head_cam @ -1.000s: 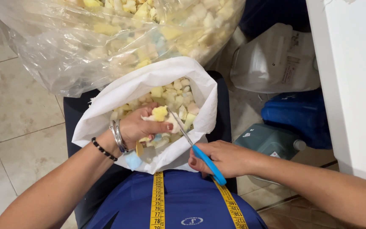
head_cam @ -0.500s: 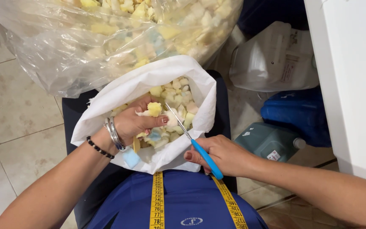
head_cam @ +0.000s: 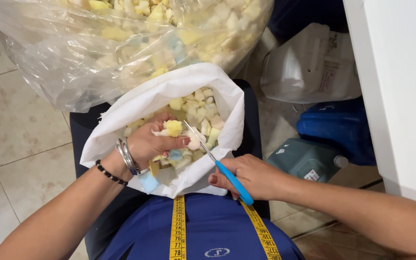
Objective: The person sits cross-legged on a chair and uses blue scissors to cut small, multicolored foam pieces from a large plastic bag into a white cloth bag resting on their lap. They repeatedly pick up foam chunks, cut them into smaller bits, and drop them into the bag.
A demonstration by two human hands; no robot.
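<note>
Pinching a yellow foam piece (head_cam: 173, 127) inside the white bag (head_cam: 140, 103), the left hand (head_cam: 152, 142) presents it just left of the scissors (head_cam: 220, 165). The right hand (head_cam: 251, 175) grips the blue handles (blade opening indiscernible); blades angle up-left toward the foam.

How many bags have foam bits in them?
2. The white bag sits on the lap, where the left hand holds foam and the right hand holds scissors. The clear bag lies behind it on the floor.
</note>
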